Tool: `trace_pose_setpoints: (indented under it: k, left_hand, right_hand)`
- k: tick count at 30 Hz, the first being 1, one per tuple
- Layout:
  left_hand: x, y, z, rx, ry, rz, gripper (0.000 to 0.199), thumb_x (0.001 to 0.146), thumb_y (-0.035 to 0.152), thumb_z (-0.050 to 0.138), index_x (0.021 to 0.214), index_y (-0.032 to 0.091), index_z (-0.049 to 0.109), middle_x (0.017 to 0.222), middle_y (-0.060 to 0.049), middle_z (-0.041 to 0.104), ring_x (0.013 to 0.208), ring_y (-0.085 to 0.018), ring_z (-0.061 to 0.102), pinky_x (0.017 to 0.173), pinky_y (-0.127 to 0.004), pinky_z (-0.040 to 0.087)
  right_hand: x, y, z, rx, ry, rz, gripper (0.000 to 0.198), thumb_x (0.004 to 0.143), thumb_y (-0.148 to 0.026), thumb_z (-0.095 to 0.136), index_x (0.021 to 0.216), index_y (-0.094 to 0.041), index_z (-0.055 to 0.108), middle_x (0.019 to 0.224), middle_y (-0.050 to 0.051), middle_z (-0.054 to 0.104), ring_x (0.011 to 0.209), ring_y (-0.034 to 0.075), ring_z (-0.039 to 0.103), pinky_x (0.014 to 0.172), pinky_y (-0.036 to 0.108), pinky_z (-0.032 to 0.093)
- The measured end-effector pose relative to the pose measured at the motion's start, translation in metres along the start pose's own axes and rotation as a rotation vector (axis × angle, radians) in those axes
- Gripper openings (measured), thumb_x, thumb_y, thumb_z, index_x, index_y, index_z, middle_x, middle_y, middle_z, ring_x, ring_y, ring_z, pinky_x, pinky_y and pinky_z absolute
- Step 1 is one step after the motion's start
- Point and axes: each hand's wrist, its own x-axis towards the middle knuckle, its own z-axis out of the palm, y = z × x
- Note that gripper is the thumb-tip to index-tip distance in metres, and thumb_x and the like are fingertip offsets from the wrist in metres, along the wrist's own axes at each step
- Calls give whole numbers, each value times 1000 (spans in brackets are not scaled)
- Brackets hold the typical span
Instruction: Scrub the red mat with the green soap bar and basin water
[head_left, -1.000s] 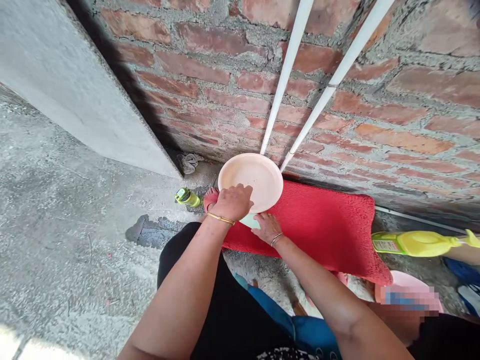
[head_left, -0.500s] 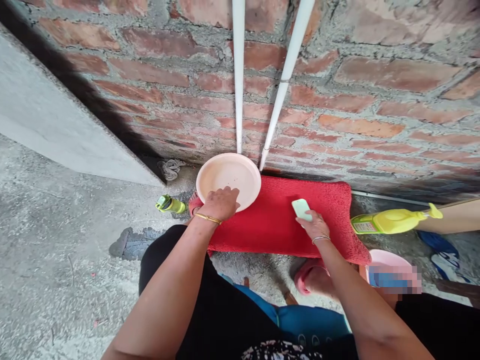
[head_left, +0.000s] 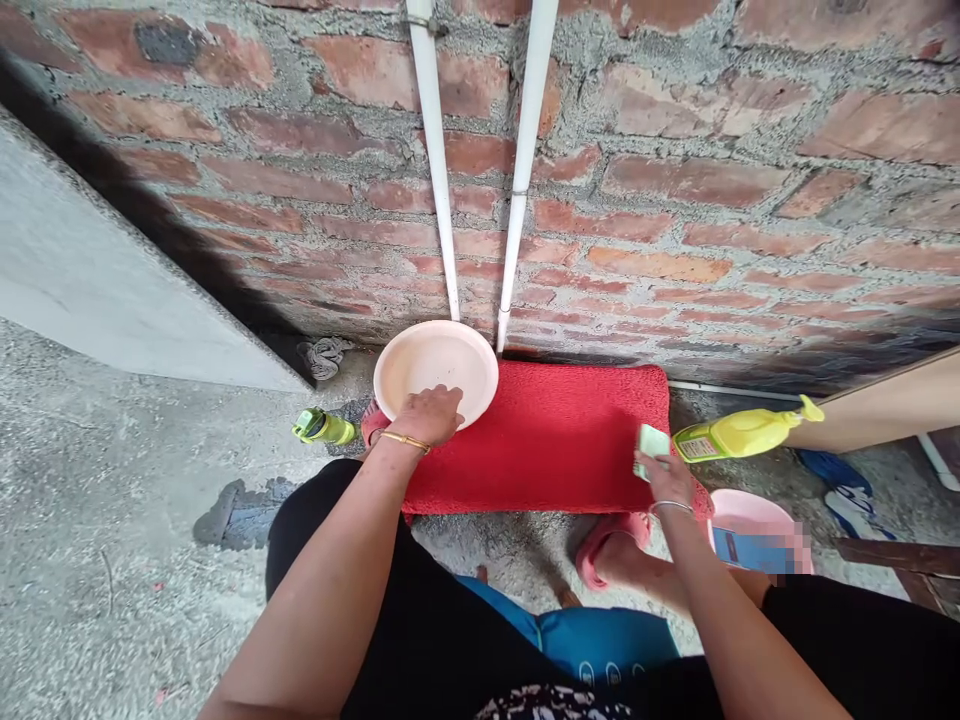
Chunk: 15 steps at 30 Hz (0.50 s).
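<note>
Cam: head-worn | POV: abv hands (head_left: 429,418), nr | facing: fwd+dn, twd brick wall (head_left: 660,185) & floor (head_left: 127,450)

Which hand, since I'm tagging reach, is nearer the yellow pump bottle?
Right. The right hand, holding a pale green block, is just left of the base of the yellow pump bottle. The left hand is farther away, at the near rim of the pale pink basin.

Got a round pale-pink basin (head_left: 448,360) sitting face-up, plus a small mint-green block (head_left: 655,441) gripped well off to its right.
</note>
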Motion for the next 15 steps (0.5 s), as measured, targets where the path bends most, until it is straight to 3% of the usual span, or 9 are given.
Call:
trace_pose_setpoints:
  k: [3,8,12,15]
  left_hand:
    - [-1,1,-1,0,-5,-2,46,109,32,49,153,22,57,158,-16,62,147,-31,60,120,-47,49]
    - [2,1,-1,-8,-4,-11,43,109,33,50,151,23,58,155,-16,63,145,-31,61,120,-49,48]
    - [10,-3,-2,0,3,-7,41,110,34,51,149,24,59,154,-15,64,144,-31,62,119,-49,49]
    - [14,-3,-3,9,15,16,42,109,34,51,149,24,58,154,-16,64,143,-32,62,119,-49,49]
  right_hand:
    - [-30,-64,40,234,-123,-113,38,74,-52,81,95,-22,71,98,10,76,99,32,70,92,47,58]
    - [-80,-146,101,31,-441,-353,38,77,-42,85,108,-26,71,116,5,70,110,26,68,101,38,54]
    - [-97,-173,124,-120,-536,-491,38,81,-41,86,114,-30,72,119,3,67,107,24,68,98,36,53]
    - [-85,-170,120,-198,-545,-520,38,84,-41,85,118,-30,72,125,5,68,111,24,69,102,38,51]
